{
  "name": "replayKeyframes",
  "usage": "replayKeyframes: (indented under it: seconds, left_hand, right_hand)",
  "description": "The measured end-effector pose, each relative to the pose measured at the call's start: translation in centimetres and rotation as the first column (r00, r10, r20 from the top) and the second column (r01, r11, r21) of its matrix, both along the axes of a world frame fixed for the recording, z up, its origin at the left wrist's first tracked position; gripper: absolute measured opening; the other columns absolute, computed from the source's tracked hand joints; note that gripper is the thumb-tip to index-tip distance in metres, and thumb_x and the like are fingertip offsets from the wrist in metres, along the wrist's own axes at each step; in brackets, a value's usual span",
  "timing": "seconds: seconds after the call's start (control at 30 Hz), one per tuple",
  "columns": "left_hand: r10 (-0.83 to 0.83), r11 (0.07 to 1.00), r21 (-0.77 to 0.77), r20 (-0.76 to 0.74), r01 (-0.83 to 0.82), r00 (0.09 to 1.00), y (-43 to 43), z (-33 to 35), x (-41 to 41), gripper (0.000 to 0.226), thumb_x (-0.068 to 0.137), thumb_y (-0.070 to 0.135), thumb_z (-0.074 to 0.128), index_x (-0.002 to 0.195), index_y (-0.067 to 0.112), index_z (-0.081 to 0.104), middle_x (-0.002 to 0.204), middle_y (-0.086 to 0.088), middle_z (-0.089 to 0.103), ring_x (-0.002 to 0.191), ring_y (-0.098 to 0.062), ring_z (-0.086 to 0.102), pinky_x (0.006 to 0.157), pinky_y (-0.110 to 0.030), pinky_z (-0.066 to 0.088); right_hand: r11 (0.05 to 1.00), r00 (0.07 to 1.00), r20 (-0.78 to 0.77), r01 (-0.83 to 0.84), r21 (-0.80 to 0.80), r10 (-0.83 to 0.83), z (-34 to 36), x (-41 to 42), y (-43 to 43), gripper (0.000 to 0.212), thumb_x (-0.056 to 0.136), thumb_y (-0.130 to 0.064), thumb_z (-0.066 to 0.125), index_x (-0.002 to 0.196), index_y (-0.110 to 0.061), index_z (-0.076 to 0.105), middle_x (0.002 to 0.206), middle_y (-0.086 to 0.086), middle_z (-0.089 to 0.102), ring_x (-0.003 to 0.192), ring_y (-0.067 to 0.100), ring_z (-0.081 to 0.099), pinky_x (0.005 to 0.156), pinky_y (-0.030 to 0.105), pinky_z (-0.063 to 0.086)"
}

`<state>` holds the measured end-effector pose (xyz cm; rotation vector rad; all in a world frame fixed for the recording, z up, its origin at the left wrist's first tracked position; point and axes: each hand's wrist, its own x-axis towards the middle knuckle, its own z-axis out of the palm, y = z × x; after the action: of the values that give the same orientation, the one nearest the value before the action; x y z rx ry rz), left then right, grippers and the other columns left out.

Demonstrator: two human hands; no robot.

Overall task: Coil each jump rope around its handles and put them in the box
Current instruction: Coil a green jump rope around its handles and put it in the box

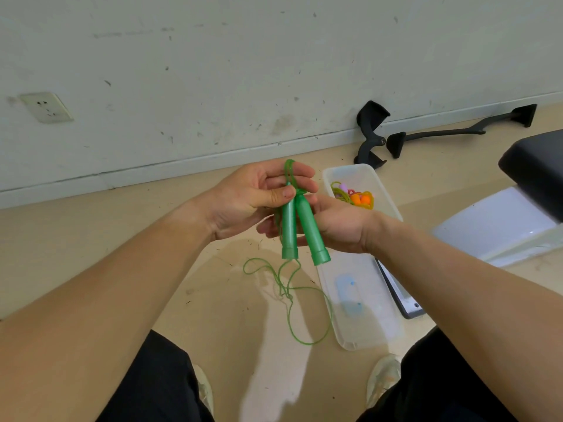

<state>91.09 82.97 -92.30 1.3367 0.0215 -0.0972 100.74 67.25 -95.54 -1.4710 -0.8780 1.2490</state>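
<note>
Pinching the green handles near their tops, the left hand met the right hand, which gripped them from behind and hid part of the clear box of coiled ropes. Loose green cord trailed on the floor beside the lid; black brackets lay by the wall.

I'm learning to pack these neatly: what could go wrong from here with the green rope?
1. The thin green cord hangs to the floor in crossed loops; winding may pull them into a knot.
2. The two green plastic handles splay apart at their lower ends, so wraps could sit loose or slip off.
3. The left hand pinches only their tops, with the right hand behind them; the bundle might twist during wrapping.
</note>
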Motion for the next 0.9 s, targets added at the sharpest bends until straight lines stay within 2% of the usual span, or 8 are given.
replayKeyframes:
  seconds: [0.07, 0.13, 0.2, 0.3, 0.4, 0.6, 0.73, 0.9]
  left_hand:
    - [-0.012, 0.999, 0.033, -0.007, 0.012, 1.0, 0.2, 0.0, 0.1, 0.035, 0.091, 0.0, 0.058, 0.125, 0.006, 0.057, 0.111, -0.008, 0.07, 0.108, -0.031, 0.066, 0.093, -0.039, 0.046]
    - [-0.016, 0.997, 0.074, -0.021, 0.017, 1.0, 0.5, 0.0, 0.1, 0.035, 0.09, 0.005, 0.059, 0.124, 0.01, 0.06, 0.111, -0.006, 0.07, 0.111, -0.031, 0.065, 0.084, -0.042, 0.04]
    - [-0.015, 0.997, 0.079, -0.021, 0.017, 1.0, 0.7, 0.0, 0.0, 0.033, 0.09, 0.003, 0.06, 0.123, 0.008, 0.06, 0.108, -0.006, 0.071, 0.108, -0.028, 0.067, 0.077, -0.035, 0.049]
    - [0.052, 0.983, 0.178, -0.031, -0.046, 0.998, 1.1, 0.1, 0.0, 0.031, 0.09, -0.003, 0.058, 0.121, 0.003, 0.061, 0.101, -0.006, 0.073, 0.101, -0.021, 0.069, 0.094, -0.03, 0.054]
    - [0.113, 0.925, 0.37, -0.059, -0.083, 0.992, 1.9, 0.2, -0.1, 0.03, 0.092, -0.007, 0.058, 0.12, 0.004, 0.064, 0.103, -0.009, 0.075, 0.103, -0.022, 0.071, 0.098, -0.032, 0.053]
    - [0.174, 0.847, 0.522, -0.092, -0.101, 0.98, 1.9, -0.2, 0.0, 0.031, 0.093, -0.002, 0.062, 0.121, 0.012, 0.064, 0.102, 0.003, 0.077, 0.098, -0.011, 0.072, 0.078, -0.022, 0.056]
    - [0.257, 0.816, 0.548, -0.062, -0.183, 0.964, 1.1, -0.9, 0.3, 0.029, 0.093, 0.001, 0.064, 0.119, 0.014, 0.064, 0.103, 0.004, 0.076, 0.091, -0.009, 0.073, 0.069, -0.018, 0.056]
    - [0.283, 0.804, 0.557, -0.051, -0.208, 0.958, 0.9, -0.9, 0.4, 0.028, 0.093, 0.001, 0.063, 0.117, 0.016, 0.064, 0.106, 0.005, 0.075, 0.092, -0.009, 0.073, 0.071, -0.019, 0.056]
  right_hand:
    - [1.0, 0.999, -0.044, -0.002, 0.014, 0.003, 0.2, -0.2, 0.0, 0.021, 0.09, -0.003, 0.057, 0.109, -0.009, 0.065, 0.099, 0.005, 0.074, 0.103, 0.025, 0.069, 0.102, 0.047, 0.051]
    - [0.999, 0.993, -0.107, 0.04, 0.012, -0.039, 0.3, -0.2, 0.0, 0.021, 0.091, 0.002, 0.055, 0.109, -0.007, 0.063, 0.094, 0.004, 0.069, 0.088, 0.017, 0.067, 0.088, 0.038, 0.058]
    - [0.998, 0.996, -0.078, 0.052, -0.026, -0.053, 0.5, 0.1, 0.0, 0.023, 0.098, 0.001, 0.048, 0.108, -0.01, 0.066, 0.095, -0.002, 0.067, 0.081, 0.01, 0.061, 0.075, 0.029, 0.054]
    - [0.995, 0.995, 0.099, 0.035, -0.09, -0.026, 0.3, 0.7, 0.0, 0.024, 0.096, -0.012, 0.051, 0.089, -0.017, 0.074, 0.079, 0.005, 0.054, 0.072, 0.02, 0.047, 0.07, 0.031, 0.042]
    - [0.978, 0.937, 0.349, 0.102, -0.184, -0.032, 0.4, 1.4, -0.2, 0.03, 0.099, -0.024, 0.055, 0.074, -0.025, 0.071, 0.065, -0.005, 0.041, 0.063, 0.012, 0.038, 0.063, 0.029, 0.039]
    - [0.952, 0.791, 0.583, 0.291, -0.089, -0.187, 1.2, 1.5, -0.1, 0.021, 0.095, -0.032, 0.064, 0.085, -0.02, 0.078, 0.059, -0.015, 0.054, 0.055, -0.002, 0.048, 0.055, 0.012, 0.035]
    - [0.948, 0.707, 0.672, 0.318, -0.023, -0.221, 1.1, 1.0, 0.5, 0.028, 0.094, -0.031, 0.065, 0.078, -0.01, 0.075, 0.057, -0.002, 0.046, 0.051, 0.006, 0.037, 0.048, 0.019, 0.031]
    - [0.939, 0.678, 0.701, 0.341, -0.033, -0.222, 1.0, 1.1, 0.5, 0.022, 0.091, -0.031, 0.065, 0.082, -0.015, 0.077, 0.071, 0.006, 0.069, 0.062, 0.013, 0.058, 0.059, 0.028, 0.047]
